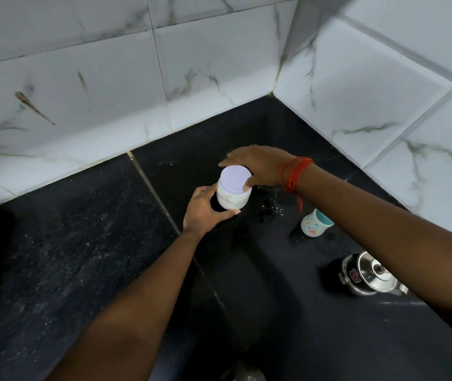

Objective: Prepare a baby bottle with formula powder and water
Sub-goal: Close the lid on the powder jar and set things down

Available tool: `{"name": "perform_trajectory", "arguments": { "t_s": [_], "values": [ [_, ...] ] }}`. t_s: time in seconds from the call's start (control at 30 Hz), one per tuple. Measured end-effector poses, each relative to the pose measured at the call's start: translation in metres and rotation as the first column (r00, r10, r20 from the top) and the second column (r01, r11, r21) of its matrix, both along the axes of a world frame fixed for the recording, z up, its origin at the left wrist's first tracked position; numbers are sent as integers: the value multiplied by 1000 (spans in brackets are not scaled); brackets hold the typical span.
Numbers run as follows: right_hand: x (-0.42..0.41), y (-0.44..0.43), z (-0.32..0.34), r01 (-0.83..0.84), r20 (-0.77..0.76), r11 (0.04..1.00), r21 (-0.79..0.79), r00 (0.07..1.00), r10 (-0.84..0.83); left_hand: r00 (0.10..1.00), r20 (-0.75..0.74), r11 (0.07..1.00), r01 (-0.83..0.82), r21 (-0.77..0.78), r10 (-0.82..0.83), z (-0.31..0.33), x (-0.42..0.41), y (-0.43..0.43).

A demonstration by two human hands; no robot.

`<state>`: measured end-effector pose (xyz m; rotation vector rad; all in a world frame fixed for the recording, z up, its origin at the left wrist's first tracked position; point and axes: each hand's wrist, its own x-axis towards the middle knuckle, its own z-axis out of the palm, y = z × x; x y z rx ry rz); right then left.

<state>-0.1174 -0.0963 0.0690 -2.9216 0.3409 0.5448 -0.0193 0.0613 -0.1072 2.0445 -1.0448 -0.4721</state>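
A clear jar of white formula powder (pixel 233 200) with a pale lilac lid (pixel 235 178) stands on the black counter (pixel 109 257) near the corner. My left hand (pixel 205 209) grips the jar's lower body from the left. My right hand (pixel 258 167) lies over the lid's far right edge, thumb against the rim and fingers reaching behind it. A white baby bottle (pixel 314 224) with a teal top and small prints stands to the right, partly hidden under my right forearm.
A steel vessel with a knobbed lid (pixel 370 274) sits at the right, partly under my right arm. Water drops (pixel 273 206) lie on the counter between jar and bottle. White marble-pattern tiled walls (pixel 164 78) close the corner behind.
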Motion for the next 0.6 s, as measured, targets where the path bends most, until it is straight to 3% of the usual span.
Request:
{"name": "perform_trajectory", "arguments": {
  "t_s": [0.17, 0.43, 0.6],
  "values": [
    [8, 12, -19, -186, -161, 964, -192, 975, 156, 1000, -6, 1000, 7, -9, -7, -3, 0, 1],
    [8, 28, -22, -62, -64, 972, -226, 997, 49, 998, -47, 999, -44, -7, 44, -1, -5, -1],
    [4, 32, -25, 69, 3, 990, -122, 998, -69, 999, -39, 999, -34, -6, 34, -2, -5, 0]
  ]
}}
